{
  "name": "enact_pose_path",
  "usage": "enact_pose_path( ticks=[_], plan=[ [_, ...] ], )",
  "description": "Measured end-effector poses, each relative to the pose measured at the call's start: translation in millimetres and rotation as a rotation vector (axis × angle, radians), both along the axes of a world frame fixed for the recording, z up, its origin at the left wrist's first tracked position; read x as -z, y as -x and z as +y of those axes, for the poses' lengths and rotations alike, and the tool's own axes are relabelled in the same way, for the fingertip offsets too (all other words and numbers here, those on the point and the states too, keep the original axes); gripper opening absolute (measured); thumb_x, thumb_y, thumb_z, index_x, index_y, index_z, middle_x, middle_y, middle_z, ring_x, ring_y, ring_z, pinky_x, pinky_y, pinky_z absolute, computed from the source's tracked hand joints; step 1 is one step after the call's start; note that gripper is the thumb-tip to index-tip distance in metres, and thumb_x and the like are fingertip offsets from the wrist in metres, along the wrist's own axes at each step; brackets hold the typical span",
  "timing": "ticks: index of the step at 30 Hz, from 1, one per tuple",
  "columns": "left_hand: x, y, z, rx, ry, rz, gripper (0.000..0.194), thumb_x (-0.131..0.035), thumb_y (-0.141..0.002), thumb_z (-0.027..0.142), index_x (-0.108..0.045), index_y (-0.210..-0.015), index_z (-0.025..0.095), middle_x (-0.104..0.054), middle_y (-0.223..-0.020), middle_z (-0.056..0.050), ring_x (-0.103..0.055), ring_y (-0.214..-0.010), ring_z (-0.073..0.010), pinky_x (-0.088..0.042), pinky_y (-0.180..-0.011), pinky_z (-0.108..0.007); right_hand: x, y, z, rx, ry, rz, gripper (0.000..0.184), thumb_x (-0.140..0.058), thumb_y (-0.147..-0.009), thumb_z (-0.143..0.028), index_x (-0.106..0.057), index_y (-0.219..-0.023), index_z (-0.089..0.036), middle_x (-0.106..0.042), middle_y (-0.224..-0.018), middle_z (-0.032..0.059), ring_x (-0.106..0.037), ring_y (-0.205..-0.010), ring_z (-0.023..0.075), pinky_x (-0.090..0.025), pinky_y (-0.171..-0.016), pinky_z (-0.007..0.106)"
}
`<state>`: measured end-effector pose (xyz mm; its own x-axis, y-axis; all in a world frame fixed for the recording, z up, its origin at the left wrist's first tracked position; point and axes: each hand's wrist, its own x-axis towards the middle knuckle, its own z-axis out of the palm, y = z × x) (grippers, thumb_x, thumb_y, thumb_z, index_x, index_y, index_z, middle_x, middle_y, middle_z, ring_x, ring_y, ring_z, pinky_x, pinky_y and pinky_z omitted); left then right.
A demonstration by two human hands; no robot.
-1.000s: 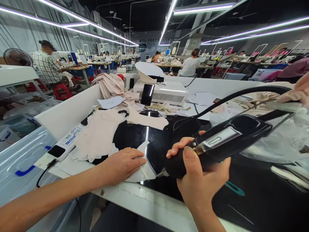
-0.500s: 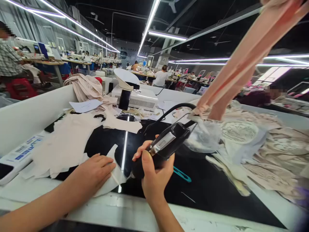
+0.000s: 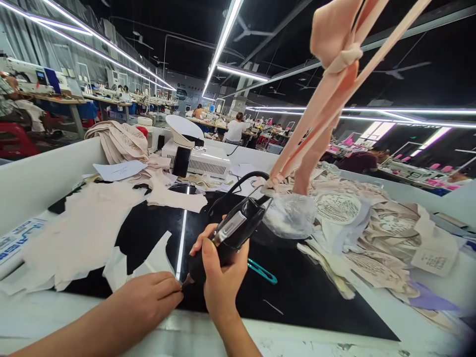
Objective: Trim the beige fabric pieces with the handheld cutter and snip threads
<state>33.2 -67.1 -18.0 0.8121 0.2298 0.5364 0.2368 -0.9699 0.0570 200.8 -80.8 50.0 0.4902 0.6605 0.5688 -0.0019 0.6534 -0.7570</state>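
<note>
My right hand [image 3: 225, 277] is wrapped round a black corded hand tool [image 3: 241, 225] with a metal plate on its side. The tool slants down to the left, and its small tip points at my left fingertips. A knotted strip of pink fabric [image 3: 316, 124] ties onto its cord end from above. Thumb and fingers of my left hand [image 3: 148, 300] are pinched on the lower corner of a white cut piece [image 3: 158, 255], close to the tip. That piece lies on the glossy black board [image 3: 316, 282]; its pinched edge is partly hidden by my fingers.
Pale cut pieces [image 3: 85, 223] cover the board's left side. A teal looped item [image 3: 262, 271] lies right of my right hand, near a clear plastic bag [image 3: 292, 215]. Beige lace pieces [image 3: 394, 223] pile up at right. Behind stands a white vented box [image 3: 208, 161].
My left hand has gone from lying flat on the white piece to pinching its lower corner beside the tool tip. The whole view has shifted slightly; my right hand keeps its grip.
</note>
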Motion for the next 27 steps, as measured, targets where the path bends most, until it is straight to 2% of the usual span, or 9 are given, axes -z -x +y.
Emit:
enact_pose_path(
  ticks=[4,9,16,21,27],
  plan=[
    [2.7,5,5,0.004,0.05,-0.001,0.041,-0.045,-0.098,-0.007,-0.068,-0.122,0.017,-0.079,-0.111,-0.007,-0.078,-0.102,-0.0214,-0.068,-0.094,-0.03,0.5,0,0,0.002,0.002,-0.006,0.024,-0.08,-0.091,-0.024,-0.058,-0.1,-0.026,-0.074,-0.082,-0.0059,-0.067,-0.052,0.0105,-0.059,-0.047,0.021],
    [0.0,8,5,-0.002,0.063,-0.015,0.043,-0.041,-0.101,-0.006,-0.067,-0.126,0.017,-0.08,-0.114,-0.007,-0.079,-0.104,-0.02,-0.067,-0.096,-0.029,1.2,0,1,-0.004,-0.005,0.001,0.025,-0.08,-0.091,-0.024,-0.058,-0.102,-0.027,-0.074,-0.082,-0.0063,-0.068,-0.053,0.0109,-0.058,-0.047,0.021],
    [-6.3,8,5,-0.047,0.073,-0.025,0.034,-0.043,-0.11,0.003,-0.07,-0.125,0.017,-0.079,-0.113,-0.007,-0.079,-0.103,-0.0201,-0.066,-0.093,-0.028,1.4,0,0,0.001,0.008,-0.001,0.026,-0.08,-0.091,-0.025,-0.057,-0.104,-0.027,-0.074,-0.083,-0.0062,-0.068,-0.053,0.011,-0.059,-0.049,0.022],
    [-8.3,7,5,-0.051,0.075,-0.023,0.035,-0.042,-0.111,0.003,-0.072,-0.123,0.016,-0.079,-0.111,-0.008,-0.078,-0.101,-0.0203,-0.067,-0.091,-0.029,0.1,0,1,0.009,-0.002,-0.009,0.024,-0.079,-0.09,-0.023,-0.058,-0.101,-0.027,-0.073,-0.081,-0.0063,-0.066,-0.054,0.0103,-0.059,-0.05,0.022],
    [-10.9,9,4,-0.086,0.138,0.014,0.027,-0.05,-0.114,0.011,-0.073,-0.127,0.015,-0.078,-0.116,-0.011,-0.076,-0.11,-0.0235,-0.066,-0.102,-0.035,0.3,-4,1,0.002,-0.006,0.037,0.028,-0.083,-0.088,-0.022,-0.062,-0.106,-0.027,-0.076,-0.082,-0.0065,-0.069,-0.056,0.0119,-0.062,-0.053,0.025]
  ],
)
